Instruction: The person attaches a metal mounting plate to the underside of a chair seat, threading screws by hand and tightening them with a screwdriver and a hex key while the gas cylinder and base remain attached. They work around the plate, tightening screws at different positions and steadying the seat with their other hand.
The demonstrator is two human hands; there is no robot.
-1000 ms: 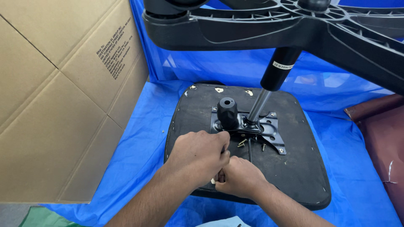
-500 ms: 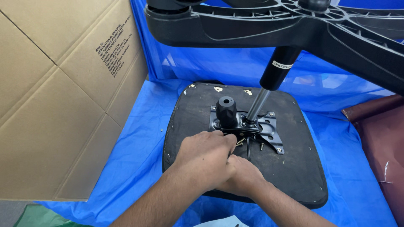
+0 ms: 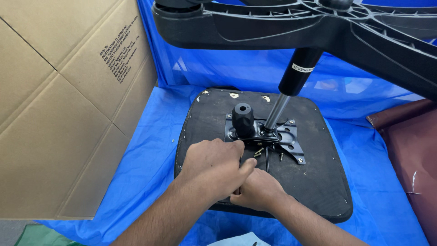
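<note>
Since a second ago the left hand (image 3: 210, 168) has slid down-right over the right hand (image 3: 257, 189), both now pressed together at the seat underside's (image 3: 314, 177) lower centre edge.

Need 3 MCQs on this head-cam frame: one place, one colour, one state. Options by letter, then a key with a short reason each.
1. Where does the round black knob sit?
A. on the metal plate bolted to the seat underside
B. on the cardboard box
C. on the blue sheet

2. What colour is the sheet under the seat?
A. green
B. blue
C. white

3. How are the two hands placed?
A. apart, one on the box
B. both lifted off the seat
C. close together on the near part of the seat

Key:
1 A: the knob stands on the metal plate, beside the chair's column.
2 B: blue sheet shows all around the seat underside.
3 C: the left hand overlaps the right hand just below the plate; what they grip is hidden.
</note>
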